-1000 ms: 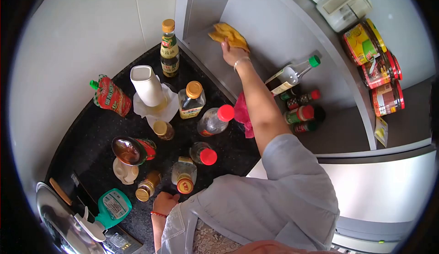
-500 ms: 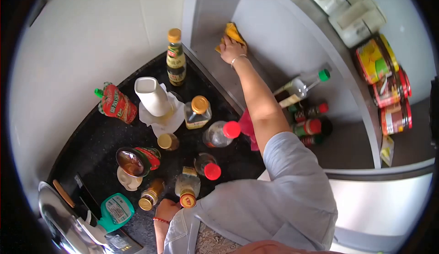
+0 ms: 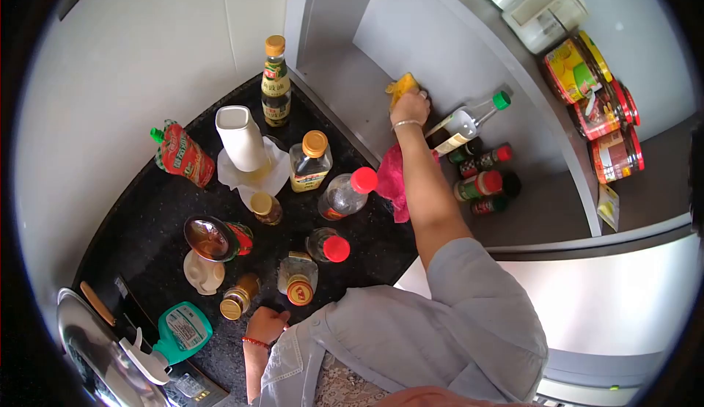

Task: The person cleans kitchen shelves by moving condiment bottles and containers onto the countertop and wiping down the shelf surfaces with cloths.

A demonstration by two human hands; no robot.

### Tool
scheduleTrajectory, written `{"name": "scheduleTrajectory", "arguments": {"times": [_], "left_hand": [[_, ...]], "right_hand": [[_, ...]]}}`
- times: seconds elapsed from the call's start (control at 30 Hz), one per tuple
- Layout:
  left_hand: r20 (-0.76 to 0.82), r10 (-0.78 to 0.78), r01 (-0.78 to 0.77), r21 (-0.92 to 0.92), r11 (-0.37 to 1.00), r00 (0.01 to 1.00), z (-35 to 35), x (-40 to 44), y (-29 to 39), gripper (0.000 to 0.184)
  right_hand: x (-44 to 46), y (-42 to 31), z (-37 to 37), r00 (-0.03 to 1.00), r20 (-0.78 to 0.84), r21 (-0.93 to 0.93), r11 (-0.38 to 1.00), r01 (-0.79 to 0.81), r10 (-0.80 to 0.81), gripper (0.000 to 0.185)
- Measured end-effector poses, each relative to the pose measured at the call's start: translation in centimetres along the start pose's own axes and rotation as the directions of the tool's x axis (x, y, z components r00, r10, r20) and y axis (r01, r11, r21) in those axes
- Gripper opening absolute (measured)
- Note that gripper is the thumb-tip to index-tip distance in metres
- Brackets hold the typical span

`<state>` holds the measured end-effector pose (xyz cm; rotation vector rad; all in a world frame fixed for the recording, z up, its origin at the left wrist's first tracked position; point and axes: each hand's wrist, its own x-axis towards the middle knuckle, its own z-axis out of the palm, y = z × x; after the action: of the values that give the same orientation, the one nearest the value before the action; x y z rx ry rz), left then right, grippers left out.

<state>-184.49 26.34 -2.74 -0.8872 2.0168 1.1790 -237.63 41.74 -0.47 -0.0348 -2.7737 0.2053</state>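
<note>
Now, the yellow cloth sits bunched on the shelf, the right hand's fingers closed over it. Wiping looks midway: bottles crowd the worktop left of those fingers; a green-capped bottle stays shelved just right. Left hand: curled, grip unclear.

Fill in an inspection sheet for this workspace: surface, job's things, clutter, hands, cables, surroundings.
Surface: black speckled counter, curved along the wall; grey cabinet floor beside it.
Job's things: yellow cloth, in hand inside the cabinet; pink cloth at the cabinet's front edge.
Clutter: several bottles and jars on the counter, plus red pouch, white container on white paper, teal spray bottle.
Hands: right hand holds the yellow cloth; left hand at the counter, grip unclear.
Cables: nothing seen.
Surroundings: green-capped bottle near the right hand; red-lidded jar above.
</note>
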Motion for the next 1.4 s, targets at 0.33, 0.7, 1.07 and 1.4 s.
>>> {"name": "scheduleTrajectory", "arguments": {"times": [0.33, 0.7, 1.07, 1.4], "left_hand": [[0.067, -0.028, 0.022, 0.090, 0.996, 0.997, -0.1, 1.1, 1.2, 0.032], [-0.064, 0.013, -0.006, 0.101, 0.995, 0.998, 1.9, 1.2, -0.8, 0.025], [-0.103, 0.018, -0.017, 0.012, 1.000, 0.995, 1.1, 0.4, 0.5, 0.032], [-0.068, -0.097, 0.100, 0.043, 0.994, 0.993, 1.0, -0.6, 2.2, 0.037]], "right_hand": [[-4.3, -0.9, 1.1, 0.985, -0.094, 0.702, 0.692, 0.168, -0.144, 0.019], [0.4, -3.8, -0.4, 0.959, 0.245, 0.050, 0.989, 0.137, -0.145, 0.038], [2.7, 0.5, -0.3, 0.716, 0.533, 0.684, 0.728, -0.052, -0.451, 0.027], [-2.2, -6.1, 0.6, 0.773, 0.230, 0.284, 0.800, 0.528, -0.592, 0.044]]}}
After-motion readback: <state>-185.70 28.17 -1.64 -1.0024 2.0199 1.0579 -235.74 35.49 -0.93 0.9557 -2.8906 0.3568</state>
